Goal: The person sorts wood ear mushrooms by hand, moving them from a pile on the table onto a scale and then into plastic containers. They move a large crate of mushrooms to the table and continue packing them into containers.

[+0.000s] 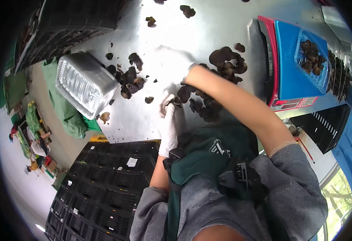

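My left hand (168, 120), in a white glove, is at the near side of the metal table (139, 120). Its fingers are closed on a small dark wood ear mushroom (176, 101). My right hand (174, 64), also gloved in white, reaches across above the tabletop. Glare and motion blur hide its fingers. Dark brown wood ear mushrooms (228, 62) lie loose under and beside my right forearm. A second cluster of wood ear mushrooms (131, 78) sits to the left of my hands, with several single pieces scattered farther back.
A stack of clear plastic trays (85, 82) stands at the table's left. On the right, a scale (286, 60) with a blue plate bears a clear tray (324, 78) of mushrooms. Black crates (107, 172) stand at lower left; another black crate (79, 20) is at upper left.
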The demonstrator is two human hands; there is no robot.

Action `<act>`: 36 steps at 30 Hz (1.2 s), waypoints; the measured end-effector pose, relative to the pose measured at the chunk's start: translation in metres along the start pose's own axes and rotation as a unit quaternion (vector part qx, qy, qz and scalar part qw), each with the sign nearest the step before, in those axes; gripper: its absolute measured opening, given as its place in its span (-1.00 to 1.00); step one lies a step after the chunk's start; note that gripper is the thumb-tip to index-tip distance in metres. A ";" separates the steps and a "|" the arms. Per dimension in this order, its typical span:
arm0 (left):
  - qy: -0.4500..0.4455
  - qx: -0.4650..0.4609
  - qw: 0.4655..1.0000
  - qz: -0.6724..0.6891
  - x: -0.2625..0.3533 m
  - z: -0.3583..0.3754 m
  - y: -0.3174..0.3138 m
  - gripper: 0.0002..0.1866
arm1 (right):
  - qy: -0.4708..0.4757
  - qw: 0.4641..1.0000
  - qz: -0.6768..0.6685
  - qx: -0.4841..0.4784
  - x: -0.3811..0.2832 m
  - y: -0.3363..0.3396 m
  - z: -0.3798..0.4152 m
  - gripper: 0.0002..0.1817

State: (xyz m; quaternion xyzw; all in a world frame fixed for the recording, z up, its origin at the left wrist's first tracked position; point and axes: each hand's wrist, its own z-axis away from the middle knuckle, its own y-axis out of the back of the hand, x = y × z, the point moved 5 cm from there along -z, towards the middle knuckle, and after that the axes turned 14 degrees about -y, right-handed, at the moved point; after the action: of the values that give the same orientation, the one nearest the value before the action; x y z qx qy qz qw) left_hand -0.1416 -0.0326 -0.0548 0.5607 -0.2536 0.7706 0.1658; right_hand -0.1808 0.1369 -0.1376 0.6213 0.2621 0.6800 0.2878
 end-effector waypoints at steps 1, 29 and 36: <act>0.013 0.005 0.999 0.030 -0.001 0.000 -0.005 -0.58 | -0.088 0.879 -0.468 -0.017 0.001 0.005 -0.008 -0.66; -0.180 -0.019 0.848 -0.499 0.042 0.062 0.092 -0.44 | -0.239 0.702 -0.660 0.121 0.033 0.063 -0.125 -0.39; -0.092 0.155 0.892 -0.414 0.044 0.095 0.164 -0.53 | -0.125 0.665 -0.730 0.098 0.031 0.079 -0.106 -0.71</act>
State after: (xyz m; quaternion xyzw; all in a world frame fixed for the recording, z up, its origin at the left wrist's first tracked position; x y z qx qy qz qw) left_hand -0.1699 -0.2226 -0.0239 0.7019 0.1098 0.6066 0.3567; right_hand -0.2937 0.1046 -0.0693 0.3349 0.6583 0.1383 0.6599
